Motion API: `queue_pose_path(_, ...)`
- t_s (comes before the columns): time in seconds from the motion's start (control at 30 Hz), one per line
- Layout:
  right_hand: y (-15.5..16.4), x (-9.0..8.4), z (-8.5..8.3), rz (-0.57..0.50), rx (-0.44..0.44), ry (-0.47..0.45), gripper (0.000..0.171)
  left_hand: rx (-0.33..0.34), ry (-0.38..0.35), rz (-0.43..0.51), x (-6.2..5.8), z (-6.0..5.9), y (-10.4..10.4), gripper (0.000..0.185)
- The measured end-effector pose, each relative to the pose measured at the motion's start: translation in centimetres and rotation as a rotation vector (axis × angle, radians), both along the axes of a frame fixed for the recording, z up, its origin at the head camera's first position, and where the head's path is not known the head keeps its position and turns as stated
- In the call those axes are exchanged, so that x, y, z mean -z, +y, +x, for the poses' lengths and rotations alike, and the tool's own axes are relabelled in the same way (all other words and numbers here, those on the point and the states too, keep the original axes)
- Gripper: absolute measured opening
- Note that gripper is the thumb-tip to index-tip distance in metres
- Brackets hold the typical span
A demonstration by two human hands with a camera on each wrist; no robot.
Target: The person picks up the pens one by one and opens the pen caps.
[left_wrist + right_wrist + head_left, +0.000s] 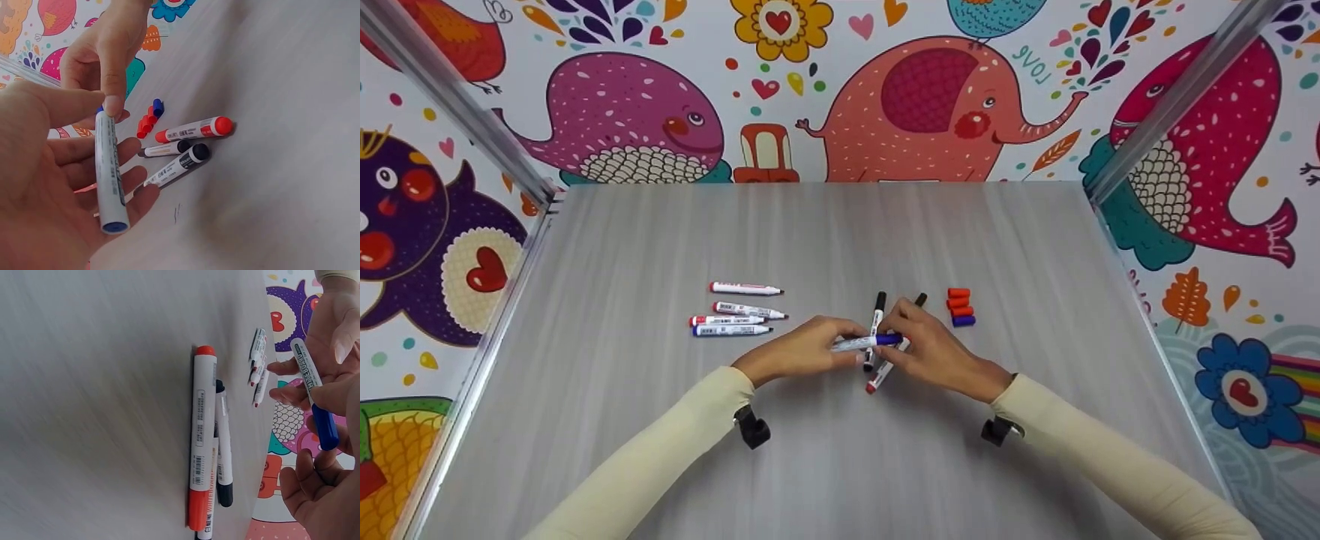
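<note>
A blue-capped whiteboard marker (855, 343) lies between both hands, its cap toward the right hand. My right hand (937, 349) pinches it near the blue cap (324, 427) with thumb and fingers. The left hand (802, 349) is around the marker's other end, palm toward it, its fingers (121, 177) loosely spread behind the barrel. In the right wrist view, the left thumb stands apart from the barrel. Under the hands lie a red marker (203, 422) and two black markers (224, 439) (164, 149), partly covered in the head view.
Several uncapped markers (739, 309) lie left of the hands, tips pointing right. Loose red caps (959, 302) and a blue cap (963, 321) sit in a row to the right. A patterned wall (780, 90) and metal frame posts (1185, 105) border the grey table (660, 240).
</note>
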State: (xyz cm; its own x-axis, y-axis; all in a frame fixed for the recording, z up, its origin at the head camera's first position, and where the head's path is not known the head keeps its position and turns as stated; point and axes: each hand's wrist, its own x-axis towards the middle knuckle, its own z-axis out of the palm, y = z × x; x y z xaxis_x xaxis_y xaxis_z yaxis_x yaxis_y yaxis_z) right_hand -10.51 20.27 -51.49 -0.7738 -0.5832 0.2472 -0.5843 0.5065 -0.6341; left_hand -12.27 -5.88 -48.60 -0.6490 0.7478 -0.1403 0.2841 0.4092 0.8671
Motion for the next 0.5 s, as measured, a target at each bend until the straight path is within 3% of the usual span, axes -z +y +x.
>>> queue_pose_path(0.3, -0.10, 0.77, 0.20, -0.025, -0.001, 0.066, 0.020, 0.022, 0.108, -0.048, 0.20, 0.17, 0.67, 0.028)
queue_pose_path(0.5, -0.13, 0.91, 0.28, -0.005, 0.011, 0.027, 0.017, -0.009, 0.202, -0.100, 0.43, 0.43, 1.03, 0.024)
